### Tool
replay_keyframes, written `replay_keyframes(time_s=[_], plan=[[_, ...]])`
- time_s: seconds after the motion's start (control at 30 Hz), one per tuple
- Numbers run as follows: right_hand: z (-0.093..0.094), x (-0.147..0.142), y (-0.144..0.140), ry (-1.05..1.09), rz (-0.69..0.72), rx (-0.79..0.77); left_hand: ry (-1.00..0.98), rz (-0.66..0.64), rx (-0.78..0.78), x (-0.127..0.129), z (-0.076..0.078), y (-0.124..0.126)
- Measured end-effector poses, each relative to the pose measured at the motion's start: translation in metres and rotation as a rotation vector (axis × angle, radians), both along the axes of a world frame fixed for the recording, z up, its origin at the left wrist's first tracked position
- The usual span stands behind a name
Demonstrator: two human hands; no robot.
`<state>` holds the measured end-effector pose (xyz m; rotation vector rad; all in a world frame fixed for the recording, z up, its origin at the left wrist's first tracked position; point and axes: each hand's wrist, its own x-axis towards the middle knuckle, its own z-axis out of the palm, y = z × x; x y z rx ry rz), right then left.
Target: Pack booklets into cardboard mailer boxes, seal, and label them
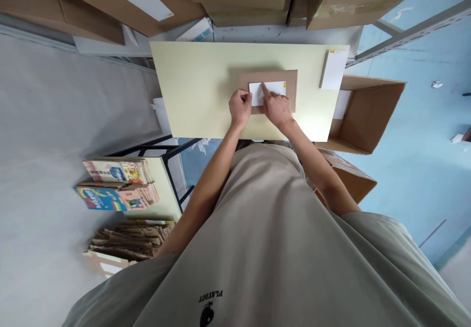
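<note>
Pale matte tabletop (pixel 191 86); both hands (pixel 241 107) on white label (pixel 274 89), flat brown cardboard (pixel 290 79).

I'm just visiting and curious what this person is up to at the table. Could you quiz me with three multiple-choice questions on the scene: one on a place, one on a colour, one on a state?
1. Where does the white label lie?
A. on the brown flat parcel
B. on the floor
C. inside the open box

2. What colour is the table top?
A. red
B. pale yellow
C. black

3. How is the carton right of the table?
A. taped shut
B. crushed flat
C. open

Answers: 1 A, both the left hand and right hand press it onto the parcel. 2 B, its bare surface is pale yellow. 3 C, its flaps stand apart, showing the inside.
</note>
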<state>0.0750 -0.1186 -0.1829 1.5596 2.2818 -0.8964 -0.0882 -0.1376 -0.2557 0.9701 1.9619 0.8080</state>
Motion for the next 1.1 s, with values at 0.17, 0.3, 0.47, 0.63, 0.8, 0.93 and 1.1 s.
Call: replay_keyframes(time_s=[0.17,0.3,0.47,0.63,0.8,0.93,1.1], plan=[[-0.008,-0.001,0.007,0.030,0.054,-0.006,0.007,-0.001,-0.004,-0.001,-0.002,-0.001],[-0.012,0.000,0.009,0.018,0.032,0.013,0.016,-0.011,0.018,0.000,0.001,-0.002],[-0.006,0.003,0.012,0.039,0.084,-0.017,0.048,-0.030,-0.026,-0.002,0.003,-0.005],[-0.007,-0.010,0.018,-0.009,0.083,-0.040,-0.039,-0.031,-0.031,-0.007,0.000,-0.005],[-0.011,-0.018,0.007,0.035,0.102,-0.008,-0.023,-0.004,-0.046,-0.008,0.005,-0.001],[-0.011,0.004,-0.014,0.058,0.071,0.009,-0.035,0.001,-0.064,-0.011,0.010,0.001],[-0.009,0.065,-0.035,0.011,-0.184,0.048,-0.020,0.007,-0.074,-0.024,0.011,-0.011]])
